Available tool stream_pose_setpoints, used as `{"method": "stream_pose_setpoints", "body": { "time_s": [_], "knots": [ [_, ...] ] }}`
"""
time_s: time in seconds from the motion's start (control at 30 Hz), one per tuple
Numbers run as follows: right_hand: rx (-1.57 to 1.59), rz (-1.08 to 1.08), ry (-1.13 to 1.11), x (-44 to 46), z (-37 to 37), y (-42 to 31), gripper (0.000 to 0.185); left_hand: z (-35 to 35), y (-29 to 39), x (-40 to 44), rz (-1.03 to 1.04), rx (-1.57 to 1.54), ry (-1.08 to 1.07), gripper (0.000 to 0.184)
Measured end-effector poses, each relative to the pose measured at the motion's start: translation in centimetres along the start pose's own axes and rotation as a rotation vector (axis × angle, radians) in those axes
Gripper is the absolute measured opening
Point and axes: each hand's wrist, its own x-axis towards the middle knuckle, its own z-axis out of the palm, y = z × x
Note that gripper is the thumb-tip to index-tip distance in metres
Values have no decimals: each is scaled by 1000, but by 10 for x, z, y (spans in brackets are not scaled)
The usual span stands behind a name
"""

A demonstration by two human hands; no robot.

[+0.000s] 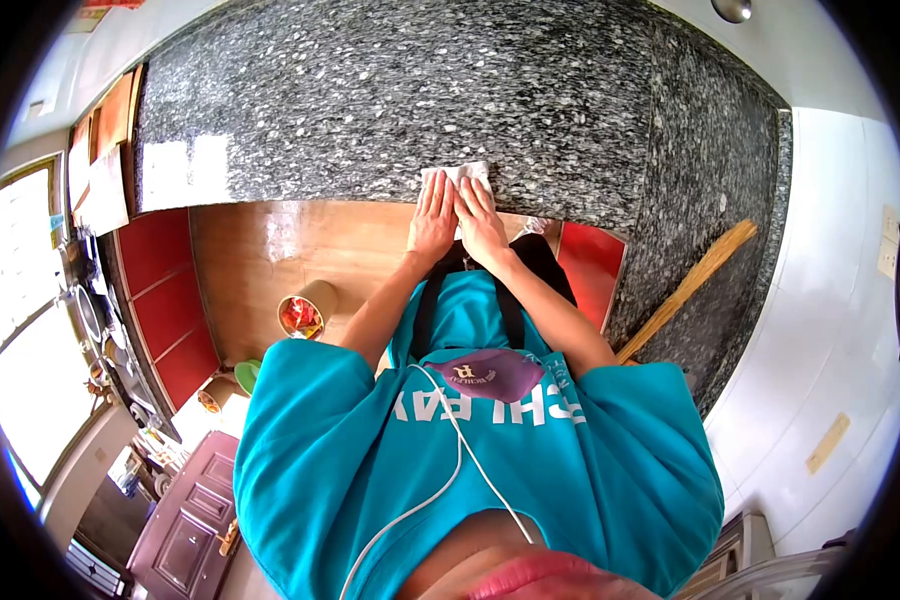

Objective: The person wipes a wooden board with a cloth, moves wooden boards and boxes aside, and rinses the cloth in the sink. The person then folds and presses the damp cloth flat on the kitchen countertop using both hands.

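Observation:
A folded white cloth [472, 170] lies at the front edge of the speckled dark stone countertop [400, 90]. My left hand [433, 215] rests flat on the cloth's left part, fingers stretched forward. Beside it, my right hand [481, 218] presses flat on the right part of the same cloth, its fingers also extended. The two hands touch or nearly touch along their inner sides. Part of the cloth is hidden under the fingers.
A long wooden stick [685, 292] lies on the counter's right arm. Below the counter, a bin [315, 303] with red and yellow wrappers stands on the wooden floor [240, 250]. Red cabinets [165, 290] stand at the left, and white tiles [820, 260] cover the right wall.

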Motion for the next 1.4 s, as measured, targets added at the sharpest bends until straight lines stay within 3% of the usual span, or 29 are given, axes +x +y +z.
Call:
{"method": "stream_pose_setpoints", "body": {
  "time_s": [0.1, 0.23, 0.4, 0.53, 0.63, 0.87, 1.17, 1.4],
  "knots": [
    [116, 0, -29, -2, -9, 11, 60, 7, 9, 6, -23, 7, 44, 59],
    [98, 127, 40, -19, -20, 28, 63, 19, 25, 32, 108, -42, 7, 60],
    [61, 243, 181, -48, -50, 73, 56, 47, 72, 79, 254, -105, -61, 61],
    [38, 317, 199, -72, -83, 112, 70, 67, 122, 111, 349, -44, -72, 59],
    [40, 379, 275, -85, -95, 141, 67, 83, 155, 135, 411, -50, -114, 59],
    [42, 432, 373, -93, -125, 206, 62, 115, 212, 186, 412, -49, -155, 59],
    [-29, 430, 342, -71, -133, 212, 59, 108, 207, 201, 393, -72, -170, 59],
    [-51, 350, 281, -51, -105, 181, 57, 86, 156, 178, 384, -80, -104, 60]
  ]
}}
